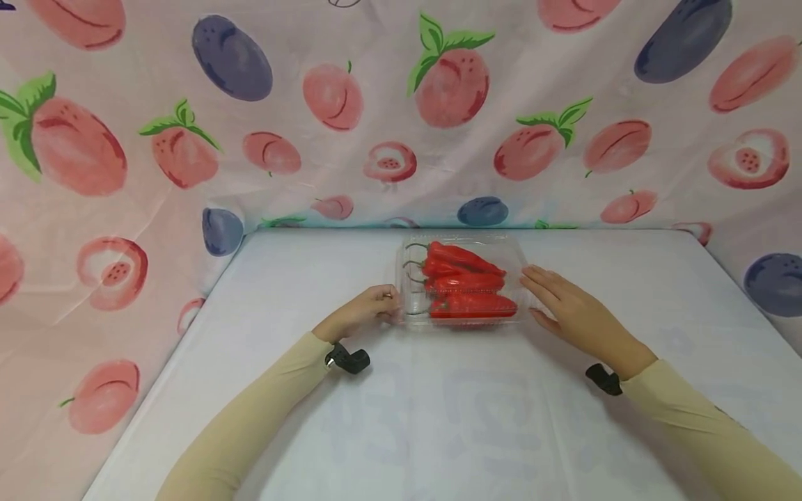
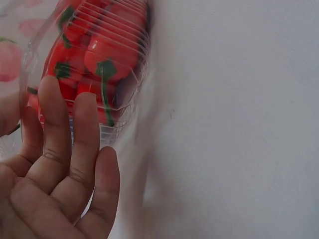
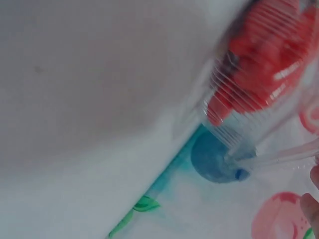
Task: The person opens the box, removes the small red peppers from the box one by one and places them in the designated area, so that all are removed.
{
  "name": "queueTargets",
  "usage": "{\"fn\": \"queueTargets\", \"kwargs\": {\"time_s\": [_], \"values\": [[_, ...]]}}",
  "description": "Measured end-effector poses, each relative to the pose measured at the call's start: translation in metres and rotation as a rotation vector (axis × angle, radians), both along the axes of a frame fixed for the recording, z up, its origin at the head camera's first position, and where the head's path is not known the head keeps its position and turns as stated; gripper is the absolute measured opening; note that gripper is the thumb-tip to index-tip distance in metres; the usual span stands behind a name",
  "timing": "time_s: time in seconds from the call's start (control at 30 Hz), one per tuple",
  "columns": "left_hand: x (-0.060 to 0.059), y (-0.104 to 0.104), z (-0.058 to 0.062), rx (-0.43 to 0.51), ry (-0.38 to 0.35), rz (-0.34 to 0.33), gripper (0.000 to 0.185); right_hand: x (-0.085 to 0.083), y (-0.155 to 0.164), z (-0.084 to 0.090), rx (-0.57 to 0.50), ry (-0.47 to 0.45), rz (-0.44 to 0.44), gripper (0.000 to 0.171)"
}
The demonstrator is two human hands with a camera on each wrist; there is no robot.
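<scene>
A clear plastic clamshell box lies shut on the white table, with several red peppers with green stems inside. My left hand is at the box's left end, its fingers curled onto the rim. In the left wrist view the fingers lie against the box over the peppers, and the thumb is on the other side. My right hand rests with straight fingers against the box's right end. In the blurred right wrist view, only a fingertip shows near the box.
The white table runs from the box toward me. A fruit-print cloth hangs close behind the box and along both sides. Black wrist straps sit on both beige sleeves.
</scene>
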State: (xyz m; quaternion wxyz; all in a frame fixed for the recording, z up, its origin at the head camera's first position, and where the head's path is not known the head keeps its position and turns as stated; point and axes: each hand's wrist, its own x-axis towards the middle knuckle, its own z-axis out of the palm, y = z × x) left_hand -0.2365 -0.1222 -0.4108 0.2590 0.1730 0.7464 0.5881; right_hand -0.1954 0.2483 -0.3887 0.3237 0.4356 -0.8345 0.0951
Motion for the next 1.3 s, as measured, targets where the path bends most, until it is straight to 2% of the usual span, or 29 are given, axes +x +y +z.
{"fn": "queueTargets", "kwargs": {"time_s": [0.2, 0.37, 0.5, 0.57, 0.73, 0.97, 1.2, 1.3], "values": [[0.001, -0.004, -0.001, -0.005, -0.016, -0.021, 0.015, -0.003, 0.003, 0.014, -0.049, -0.056, -0.04, 0.062], [0.003, -0.007, -0.002, -0.009, -0.016, -0.04, 0.014, -0.007, 0.004, 0.024, -0.11, -0.206, -0.063, 0.069], [0.004, -0.009, -0.002, -0.02, -0.021, -0.046, 0.011, -0.013, 0.006, 0.032, -0.204, -0.307, -0.014, 0.056], [0.004, -0.01, -0.003, -0.017, -0.026, -0.051, 0.01, -0.017, 0.007, 0.035, -0.24, -0.347, -0.012, 0.055], [0.003, -0.012, -0.004, -0.011, -0.031, -0.071, 0.008, -0.027, 0.008, 0.039, -0.29, -0.442, -0.045, 0.064], [0.004, -0.013, -0.003, -0.02, -0.029, -0.082, 0.008, -0.037, 0.009, 0.046, -0.32, -0.647, -0.101, 0.055], [0.004, -0.013, -0.003, -0.013, -0.04, -0.085, 0.01, -0.054, 0.009, 0.054, -0.458, -0.858, -0.09, 0.049], [0.004, -0.013, -0.003, -0.01, -0.045, -0.082, 0.01, -0.061, 0.009, 0.056, -0.503, -0.908, -0.103, 0.05]]}}
